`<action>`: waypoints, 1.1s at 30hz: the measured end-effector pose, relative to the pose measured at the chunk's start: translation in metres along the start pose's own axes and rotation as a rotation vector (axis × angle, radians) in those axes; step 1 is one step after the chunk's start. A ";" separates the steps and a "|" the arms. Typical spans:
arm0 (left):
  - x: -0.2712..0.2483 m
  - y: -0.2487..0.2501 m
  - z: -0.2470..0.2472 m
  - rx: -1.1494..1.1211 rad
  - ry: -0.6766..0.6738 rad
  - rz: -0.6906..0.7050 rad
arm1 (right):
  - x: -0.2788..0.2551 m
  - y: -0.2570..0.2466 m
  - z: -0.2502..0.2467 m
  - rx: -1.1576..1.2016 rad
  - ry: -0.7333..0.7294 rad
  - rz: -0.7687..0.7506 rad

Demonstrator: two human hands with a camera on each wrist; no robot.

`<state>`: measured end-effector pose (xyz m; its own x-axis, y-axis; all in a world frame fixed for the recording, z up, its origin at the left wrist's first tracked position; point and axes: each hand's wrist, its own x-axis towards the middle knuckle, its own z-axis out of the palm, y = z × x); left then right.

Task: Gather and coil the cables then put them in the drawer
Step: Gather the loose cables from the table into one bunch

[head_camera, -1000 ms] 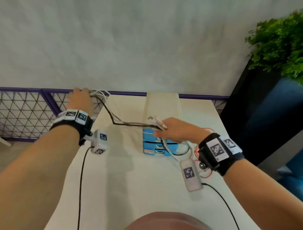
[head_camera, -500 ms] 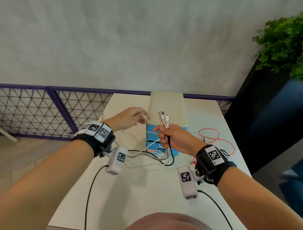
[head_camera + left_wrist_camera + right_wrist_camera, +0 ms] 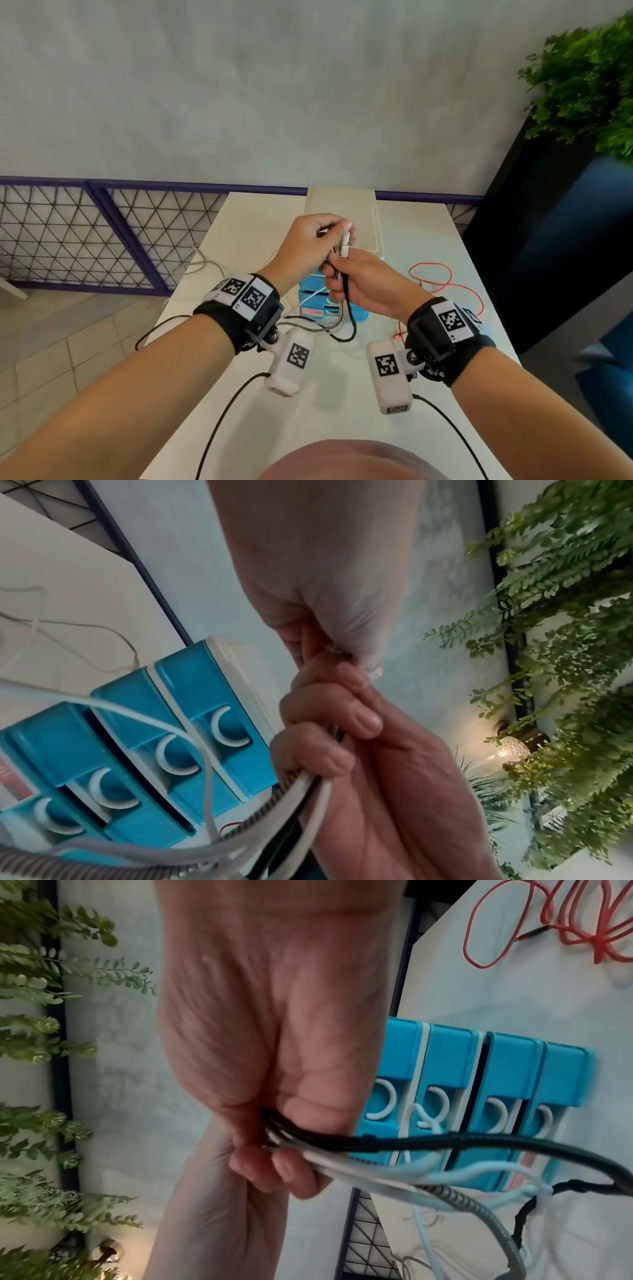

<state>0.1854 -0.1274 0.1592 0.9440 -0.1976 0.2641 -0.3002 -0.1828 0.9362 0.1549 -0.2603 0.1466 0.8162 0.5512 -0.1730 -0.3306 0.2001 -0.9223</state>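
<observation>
Both hands raised together, right hand (image 3: 363,284) fisted, left hand (image 3: 308,246) seemingly pinching.

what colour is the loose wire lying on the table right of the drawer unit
Red. The loose wire lies in loops on the white table, right of the drawer unit; the right wrist view shows it best.

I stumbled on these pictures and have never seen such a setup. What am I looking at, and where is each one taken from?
No machine: a person wears three cameras. The wide picture comes from the head; the two close ones from each wrist, looking along the fingers. The right hand holds a bundle of black, white and braided grey cables in its grip. The left hand pinches the connector ends above it. On the white table stand a blue plastic drawer unit with a cream top and a loose thin red cable.
</observation>
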 end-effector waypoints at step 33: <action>-0.034 -0.012 0.011 -0.133 -0.010 -0.225 | 0.017 -0.002 0.009 -0.296 0.291 -0.179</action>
<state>0.1555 -0.1292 0.1368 0.9834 -0.1762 0.0441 -0.0616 -0.0951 0.9936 0.1650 -0.2438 0.1491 0.9616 0.2694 -0.0524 -0.0565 0.0075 -0.9984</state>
